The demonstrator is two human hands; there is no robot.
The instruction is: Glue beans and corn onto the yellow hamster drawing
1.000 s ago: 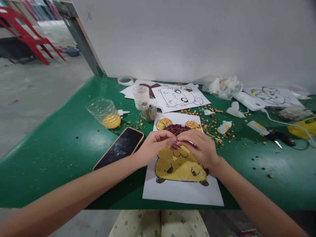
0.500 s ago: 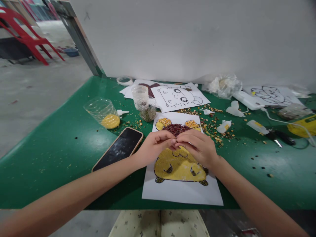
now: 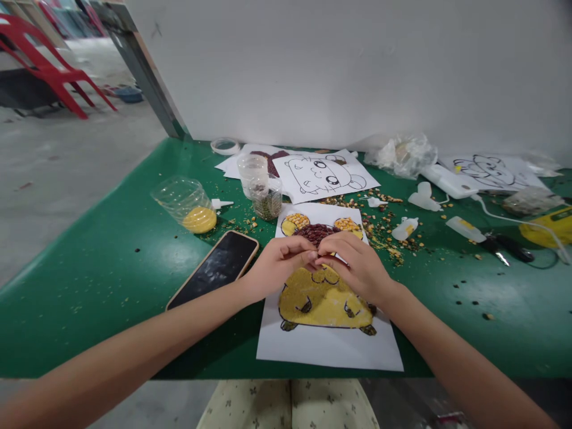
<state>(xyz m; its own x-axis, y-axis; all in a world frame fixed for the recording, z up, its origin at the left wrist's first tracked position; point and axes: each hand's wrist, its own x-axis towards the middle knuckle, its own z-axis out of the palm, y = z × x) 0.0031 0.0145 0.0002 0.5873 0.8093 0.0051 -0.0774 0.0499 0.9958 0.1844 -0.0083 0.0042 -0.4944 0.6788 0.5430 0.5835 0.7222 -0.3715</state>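
Green table (image 3: 111, 286): smooth, dull sheen. White paper sheet (image 3: 330, 351) flat beneath both hands, its rounded animal figure (image 3: 324, 304) filled with fine yellow grain. Phone (image 3: 214, 268), glassy, round-cornered, just left of the left hand (image 3: 277, 268). That hand and the right hand (image 3: 357, 265) meet at curled fingertips over the figure; cannot tell whether they pinch anything. Dark red beans (image 3: 315, 231), ridged, just beyond the fingers. Loose seeds (image 3: 379, 229) beyond the right hand. Sheet's near edge lies just inside the table's; broad, speckled surface left of the phone gives room.

Left hand (image 3: 281, 268) and right hand (image 3: 355, 265) hide part of seed picture (image 3: 324, 304), anything held too small to tell; red chair (image 3: 51, 70) cropped at left edge.
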